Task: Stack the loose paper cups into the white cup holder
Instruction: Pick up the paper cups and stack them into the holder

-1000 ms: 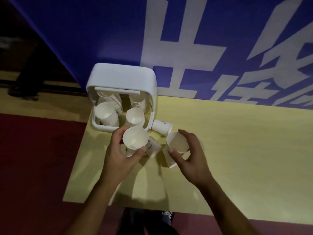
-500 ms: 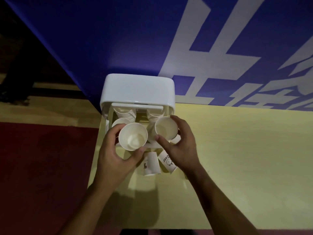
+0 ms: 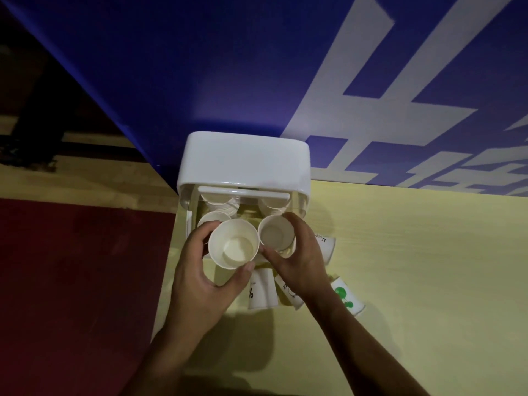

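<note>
Paper cups (image 3: 233,244) in grip of left hand (image 3: 200,281) and right hand (image 3: 300,264) at white holder (image 3: 245,161); "%" cup (image 3: 263,292) loose.

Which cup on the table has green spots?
The tipped-over cup lying farthest right; the other loose cups show only dark print.

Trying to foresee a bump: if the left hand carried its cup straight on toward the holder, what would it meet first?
Probably the front-left cup in the white cup holder, just beyond the left hand; height is unclear, so its held cup may pass above.
</note>
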### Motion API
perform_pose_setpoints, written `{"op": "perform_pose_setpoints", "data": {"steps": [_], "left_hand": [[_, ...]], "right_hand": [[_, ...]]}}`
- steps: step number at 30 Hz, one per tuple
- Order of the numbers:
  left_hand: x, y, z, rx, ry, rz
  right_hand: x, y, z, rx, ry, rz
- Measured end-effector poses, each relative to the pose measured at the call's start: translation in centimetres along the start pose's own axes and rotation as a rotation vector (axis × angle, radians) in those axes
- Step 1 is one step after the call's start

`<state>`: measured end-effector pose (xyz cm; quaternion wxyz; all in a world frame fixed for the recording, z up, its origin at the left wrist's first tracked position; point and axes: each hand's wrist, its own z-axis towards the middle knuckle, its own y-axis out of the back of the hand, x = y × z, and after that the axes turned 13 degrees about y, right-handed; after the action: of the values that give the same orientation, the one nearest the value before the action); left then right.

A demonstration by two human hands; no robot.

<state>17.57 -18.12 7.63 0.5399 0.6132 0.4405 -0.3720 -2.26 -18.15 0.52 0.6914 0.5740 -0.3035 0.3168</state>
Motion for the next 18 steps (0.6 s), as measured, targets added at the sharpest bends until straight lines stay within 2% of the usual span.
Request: {"op": "perform_pose_setpoints", "data": {"steps": [9,14,18], "left_hand": [[-0.3,-2.1,1.5,0.062,-0.001,0.025],[-0.6,-4.2,1.6,0.084,0.018,0.059],[-0.5,-6.0,2.3,0.201,0.104,0.057]], "right_hand": [[-0.5,0.8,0.0,0.076,-0.031,0.031],[1.5,4.4,-1.1,-0.097,-0.087,0.276],[2.2,5.8,0.1,-0.020,-0.054,0.311]]}}
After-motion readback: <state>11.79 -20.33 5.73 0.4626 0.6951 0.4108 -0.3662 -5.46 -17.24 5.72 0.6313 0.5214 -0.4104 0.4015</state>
